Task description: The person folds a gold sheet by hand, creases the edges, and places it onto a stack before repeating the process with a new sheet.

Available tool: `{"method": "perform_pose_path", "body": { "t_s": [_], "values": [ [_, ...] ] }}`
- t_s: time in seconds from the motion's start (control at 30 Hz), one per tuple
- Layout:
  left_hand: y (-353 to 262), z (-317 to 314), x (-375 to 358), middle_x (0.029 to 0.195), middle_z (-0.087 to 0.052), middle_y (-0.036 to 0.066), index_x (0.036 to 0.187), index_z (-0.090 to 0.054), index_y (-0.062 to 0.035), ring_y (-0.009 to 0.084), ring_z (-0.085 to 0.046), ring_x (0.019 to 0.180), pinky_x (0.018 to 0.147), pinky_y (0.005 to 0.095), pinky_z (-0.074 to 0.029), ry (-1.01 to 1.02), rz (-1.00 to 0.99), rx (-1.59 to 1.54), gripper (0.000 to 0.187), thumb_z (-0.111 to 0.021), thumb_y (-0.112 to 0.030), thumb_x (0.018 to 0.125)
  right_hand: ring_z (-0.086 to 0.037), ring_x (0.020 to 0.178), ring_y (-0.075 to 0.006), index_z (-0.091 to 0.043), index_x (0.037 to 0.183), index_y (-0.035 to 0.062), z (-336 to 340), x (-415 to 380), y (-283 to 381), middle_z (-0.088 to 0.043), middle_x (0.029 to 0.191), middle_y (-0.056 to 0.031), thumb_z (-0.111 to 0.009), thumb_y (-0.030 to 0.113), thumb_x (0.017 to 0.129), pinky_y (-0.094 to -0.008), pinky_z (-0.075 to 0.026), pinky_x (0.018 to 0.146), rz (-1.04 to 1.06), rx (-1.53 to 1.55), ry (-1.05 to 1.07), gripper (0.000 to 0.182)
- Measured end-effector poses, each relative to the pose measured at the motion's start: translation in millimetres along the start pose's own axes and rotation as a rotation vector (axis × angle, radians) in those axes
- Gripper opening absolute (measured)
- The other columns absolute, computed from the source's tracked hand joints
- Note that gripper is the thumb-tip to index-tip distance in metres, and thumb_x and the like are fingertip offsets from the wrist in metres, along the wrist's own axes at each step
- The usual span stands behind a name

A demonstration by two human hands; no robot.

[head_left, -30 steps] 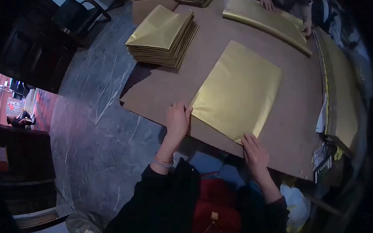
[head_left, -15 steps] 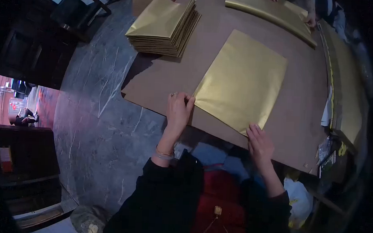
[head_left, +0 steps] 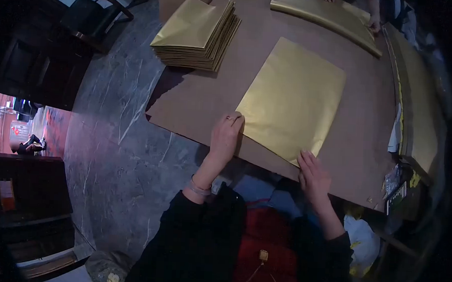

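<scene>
- Far left: a dark wooden panelled cabinet (head_left: 37,64) stands beyond a grey marbled floor (head_left: 119,111); a black chair with curved armrests (head_left: 90,19) stands beside it.
- Left of centre: a neat stack of folded gold paper pieces (head_left: 190,31) lies on a table surfaced in brown cardboard (head_left: 187,101), near its left edge.
- Centre left: the left hand (head_left: 226,136), with a ring on one finger and a pale bracelet (head_left: 200,185) at the wrist, touches the near left corner of the gold sheet; its fingers are bent and narrow, the thumb close beside them. Whether they pinch the paper cannot be told.
- Centre: the gold rectangular paper sheet (head_left: 293,98) lies flat on the table, its near edge close to the table's front edge.
- Centre right: the right hand (head_left: 314,177) rests its extended, nearly joined fingers on the near right corner; whether the thumb grips from beneath cannot be told.
- Upper right: a co-worker's hand (head_left: 375,24) touches a larger gold sheet with a curled near edge (head_left: 322,16).
- Far right: a white plastic bag (head_left: 361,242) sits below the table.
</scene>
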State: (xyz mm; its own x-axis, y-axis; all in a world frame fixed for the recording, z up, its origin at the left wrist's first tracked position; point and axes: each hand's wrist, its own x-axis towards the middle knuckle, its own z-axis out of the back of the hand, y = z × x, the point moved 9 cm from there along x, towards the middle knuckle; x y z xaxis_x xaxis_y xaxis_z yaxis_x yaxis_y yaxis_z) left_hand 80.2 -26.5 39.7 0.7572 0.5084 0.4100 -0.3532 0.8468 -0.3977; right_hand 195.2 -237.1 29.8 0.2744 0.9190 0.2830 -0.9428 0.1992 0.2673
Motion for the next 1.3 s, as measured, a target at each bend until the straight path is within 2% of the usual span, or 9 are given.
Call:
{"method": "perform_pose_path", "body": {
  "t_s": [0.07,0.13,0.27,0.3,0.37,0.4,0.5,0.67,1.3],
  "values": [
    [-4.0,-10.9,-1.4,0.107,-0.057,0.012,0.104,-0.059,-0.0030,0.0290,-0.057,0.094,0.077,0.0352,-0.049,0.083,0.048,0.048,0.031,-0.054,-0.001,0.073,-0.050,0.118,-0.0237,-0.056,0.120,0.0070,3.0,1.8,1.4,-0.052,0.130,-0.0071,-0.063,0.003,0.072,-0.0396,-0.042,0.097,-0.001,0.004,0.033,0.049],
    [-16.5,-13.4,0.4,0.099,-0.054,0.012,0.091,-0.054,0.0020,0.0270,-0.056,0.085,0.069,0.0329,-0.050,0.028,-0.019,0.297,0.018,-0.052,-0.003,0.073,-0.049,0.120,-0.0238,-0.054,0.122,0.0069,1.7,1.0,1.3,-0.050,0.132,-0.0073,-0.062,0.004,0.073,-0.0414,-0.040,0.099,-0.005,0.007,0.065,0.049],
    [-27.5,-34.7,-3.6,0.108,-0.050,0.022,0.105,-0.052,0.0097,0.0296,-0.053,0.095,0.073,0.0305,-0.051,0.128,0.011,0.452,0.033,-0.053,-0.014,0.082,-0.045,0.124,-0.0235,-0.053,0.122,0.0052,-3.1,-8.8,-2.5,-0.048,0.133,-0.0079,-0.059,0.010,0.077,-0.0487,-0.029,0.105,0.010,-0.023,0.106,0.046],
    [-23.1,-40.2,-1.2,0.110,-0.050,0.027,0.113,-0.046,0.0151,0.0368,-0.048,0.106,0.085,0.0381,-0.048,0.247,0.159,0.292,0.055,-0.053,-0.033,0.088,-0.044,0.125,-0.0228,-0.053,0.123,0.0057,-2.1,-10.9,-2.6,-0.048,0.134,-0.0076,-0.058,0.011,0.078,-0.0492,-0.028,0.106,0.020,-0.048,0.113,0.046],
    [-30.2,-41.2,0.2,0.119,-0.042,0.031,0.120,-0.039,0.0182,0.0403,-0.043,0.111,0.089,0.0405,-0.045,0.228,0.215,0.290,0.076,-0.055,-0.047,0.084,-0.041,0.127,-0.0204,-0.052,0.125,0.0078,-1.8,-16.8,-6.0,-0.046,0.136,-0.0060,-0.057,0.016,0.082,-0.0501,-0.024,0.108,0.026,-0.090,0.134,0.045],
    [-29.3,-50.5,1.5,0.124,-0.038,0.033,0.124,-0.032,0.0201,0.0432,-0.038,0.117,0.096,0.0444,-0.039,0.362,0.310,0.293,0.098,-0.057,-0.061,0.076,-0.041,0.127,-0.0204,-0.052,0.125,0.0078,-2.2,-20.1,-9.6,-0.046,0.136,-0.0060,-0.057,0.016,0.082,-0.0501,-0.024,0.108,0.015,-0.100,0.134,0.045],
    [-36.2,-55.5,-5.5,0.134,-0.029,0.036,0.130,-0.026,0.0198,0.0478,-0.028,0.126,0.104,0.0500,-0.028,0.314,0.406,0.286,0.122,-0.058,-0.075,0.061,-0.035,0.131,-0.0176,-0.048,0.130,0.0104,-7.4,-25.9,-12.1,-0.040,0.141,-0.0033,-0.051,0.025,0.089,-0.0508,-0.019,0.109,0.011,-0.165,0.241,0.044],
    [-50.9,-53.0,-3.1,0.131,-0.032,0.040,0.128,-0.028,0.0216,0.0495,-0.032,0.124,0.101,0.0482,-0.033,0.349,0.286,0.440,0.121,-0.052,-0.078,0.065,-0.035,0.131,-0.0197,-0.044,0.133,0.0100,-1.4,-15.0,-28.8,-0.039,0.141,-0.0044,-0.044,0.023,0.092,-0.0513,-0.015,0.110,-0.033,-0.063,0.270,0.042],
    [-45.5,-54.4,-7.0,0.135,-0.031,0.034,0.132,-0.026,0.0181,0.0447,-0.030,0.128,0.104,0.0455,-0.029,0.382,0.339,0.486,0.121,-0.048,-0.080,0.065,-0.024,0.137,-0.0224,-0.032,0.141,0.0131,-0.1,148.7,-248.3,-0.031,0.146,-0.0062,-0.018,0.034,0.099,-0.0470,-0.009,0.112,-0.283,-0.160,0.085,0.048]
  ]
}}
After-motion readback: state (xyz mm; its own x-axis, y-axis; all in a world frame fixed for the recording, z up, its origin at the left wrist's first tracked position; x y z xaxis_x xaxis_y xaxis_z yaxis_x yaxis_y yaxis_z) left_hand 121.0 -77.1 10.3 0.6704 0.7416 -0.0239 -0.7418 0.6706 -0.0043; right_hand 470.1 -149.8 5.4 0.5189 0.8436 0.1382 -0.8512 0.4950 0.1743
